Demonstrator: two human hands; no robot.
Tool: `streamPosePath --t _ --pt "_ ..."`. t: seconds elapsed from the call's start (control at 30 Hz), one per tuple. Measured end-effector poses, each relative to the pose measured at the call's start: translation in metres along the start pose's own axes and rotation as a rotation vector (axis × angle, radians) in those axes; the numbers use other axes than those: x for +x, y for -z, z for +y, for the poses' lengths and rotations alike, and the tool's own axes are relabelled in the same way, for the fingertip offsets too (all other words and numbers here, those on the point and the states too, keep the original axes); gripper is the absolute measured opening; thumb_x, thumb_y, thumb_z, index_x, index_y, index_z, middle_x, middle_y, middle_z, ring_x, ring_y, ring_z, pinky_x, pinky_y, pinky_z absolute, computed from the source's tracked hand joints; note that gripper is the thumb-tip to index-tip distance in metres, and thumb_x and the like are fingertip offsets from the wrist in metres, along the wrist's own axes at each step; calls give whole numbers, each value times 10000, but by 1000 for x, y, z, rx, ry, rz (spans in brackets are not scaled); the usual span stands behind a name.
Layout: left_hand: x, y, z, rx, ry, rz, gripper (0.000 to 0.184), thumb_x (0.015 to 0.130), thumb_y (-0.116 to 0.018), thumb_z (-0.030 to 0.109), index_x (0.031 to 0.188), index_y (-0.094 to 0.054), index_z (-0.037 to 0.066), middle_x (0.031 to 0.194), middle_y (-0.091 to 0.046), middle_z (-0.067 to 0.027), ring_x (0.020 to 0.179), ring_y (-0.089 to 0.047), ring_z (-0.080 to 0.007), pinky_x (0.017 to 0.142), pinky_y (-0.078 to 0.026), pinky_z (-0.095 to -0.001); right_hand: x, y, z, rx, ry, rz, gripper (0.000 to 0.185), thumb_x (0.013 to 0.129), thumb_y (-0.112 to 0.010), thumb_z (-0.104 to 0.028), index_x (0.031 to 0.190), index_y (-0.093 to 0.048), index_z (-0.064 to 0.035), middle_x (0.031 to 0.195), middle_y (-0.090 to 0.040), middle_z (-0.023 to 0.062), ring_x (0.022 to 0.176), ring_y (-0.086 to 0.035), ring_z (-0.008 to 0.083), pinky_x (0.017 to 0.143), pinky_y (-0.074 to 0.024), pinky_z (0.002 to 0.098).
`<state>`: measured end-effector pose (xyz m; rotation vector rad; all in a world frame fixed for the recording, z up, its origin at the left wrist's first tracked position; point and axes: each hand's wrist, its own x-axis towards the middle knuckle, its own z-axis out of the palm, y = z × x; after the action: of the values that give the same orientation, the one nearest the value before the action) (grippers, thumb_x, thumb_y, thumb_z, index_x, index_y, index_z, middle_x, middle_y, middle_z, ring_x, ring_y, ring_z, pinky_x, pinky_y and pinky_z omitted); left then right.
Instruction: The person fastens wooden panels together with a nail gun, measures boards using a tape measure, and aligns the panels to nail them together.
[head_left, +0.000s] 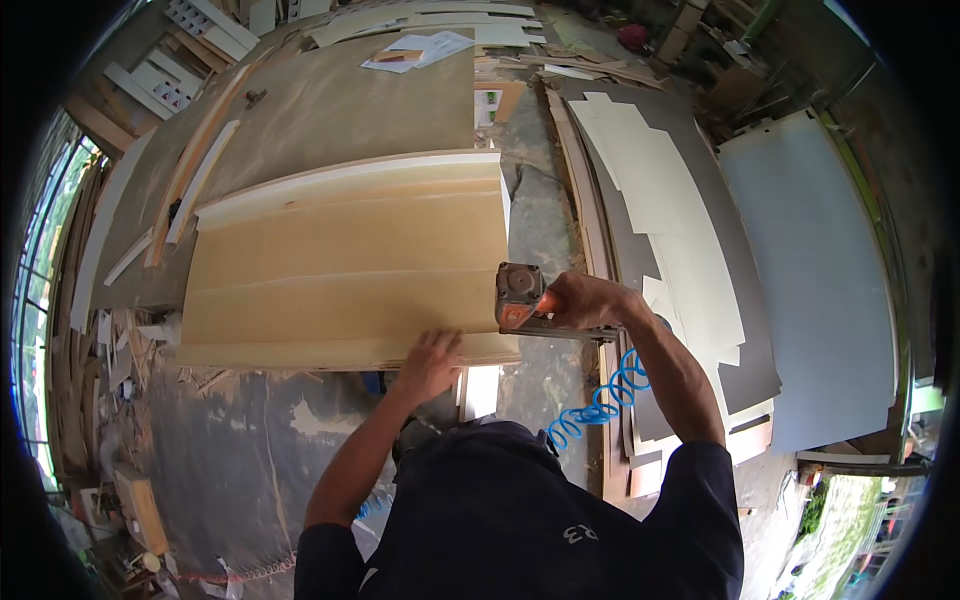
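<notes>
The pale panel (345,240) is lying at nine o'clock from the right hand (588,299), which is gripping a nail gun (520,284) — long axis running nine-to-three, the nearer left hand (430,366) resting outspread on its six-o'clock edge.

A brown table (340,110) carries a panel (350,235) and papers (437,47).

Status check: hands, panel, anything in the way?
Right hand gripping nail gun at right end of panel. Left hand resting on panel's near edge. Blue hose coiled off to the right, clear of panel.
</notes>
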<state>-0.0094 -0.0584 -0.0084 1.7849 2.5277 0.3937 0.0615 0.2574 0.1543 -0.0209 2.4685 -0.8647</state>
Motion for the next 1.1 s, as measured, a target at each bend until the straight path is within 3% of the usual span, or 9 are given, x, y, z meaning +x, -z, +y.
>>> streamPosePath --t 0.1,0.3,0.37,0.47,0.6,0.8,0.97,1.1 --pt "-28 18 -33 54 108 -9 656 825 -721 410 1302 -574 -15 1265 -586 -165 1234 -522 -326 1067 -401 -443 12 11 -26 -60 -10 -67 252 747 -678 -152 923 -691 28 699 -647 159 633 -593 257 644 -483 405" --pt "-86 45 -105 146 120 -12 725 809 -726 500 1300 -574 -11 1303 -575 -166 1268 -501 -329 1096 -378 -454 61 -10 -40 13 198 -101 281 746 -674 -129 971 -693 39 708 -653 115 631 -576 213 629 -479 385" --pt "-102 55 -111 158 159 -46 722 809 -723 503 1290 -575 -15 1318 -564 -162 1278 -485 -326 1097 -378 -447 79 -27 -33 8 316 -98 321 751 -672 -105 1046 -687 22 779 -678 123 683 -597 226 665 -490 380" --pt "-107 52 -116 188 121 -8 714 800 -738 486 1283 -575 -13 1325 -554 -151 1292 -465 -317 1095 -380 -433 81 -23 -59 13 196 -186 361 745 -674 -78 1095 -667 10 862 -692 131 758 -616 223 727 -504 371" --pt "-108 58 -114 168 112 -25 710 784 -754 483 1268 -584 -8 1307 -555 -134 1275 -467 -312 1089 -384 -429 77 -17 -83 62 256 -206 366 737 -676 -68 1094 -654 6 887 -692 135 806 -620 217 773 -507 362" --pt "-102 53 -116 118 107 -22 693 759 -771 469 1241 -596 4 1272 -557 -116 1234 -484 -304 1064 -397 -424 104 -37 -44 22 302 -185 342 721 -657 -60 1052 -635 20 835 -667 119 779 -603 210 714 -490 374" --pt "-98 48 -117 85 140 -23 715 758 -769 464 1272 -584 3 1301 -552 -119 1253 -473 -312 1068 -384 -453 101 -27 -51 -50 84 -326 301 692 -659 -77 977 -641 17 684 -611 66 646 -573 183 613 -477 359" --pt "-102 49 -116 112 148 -29 733 761 -765 470 1293 -573 3 1308 -554 -119 1264 -467 -317 1073 -377 -468 95 -25 -62 -29 64 -318 257 688 -661 -84 916 -636 30 620 -574 55 584 -534 170 560 -447 360"
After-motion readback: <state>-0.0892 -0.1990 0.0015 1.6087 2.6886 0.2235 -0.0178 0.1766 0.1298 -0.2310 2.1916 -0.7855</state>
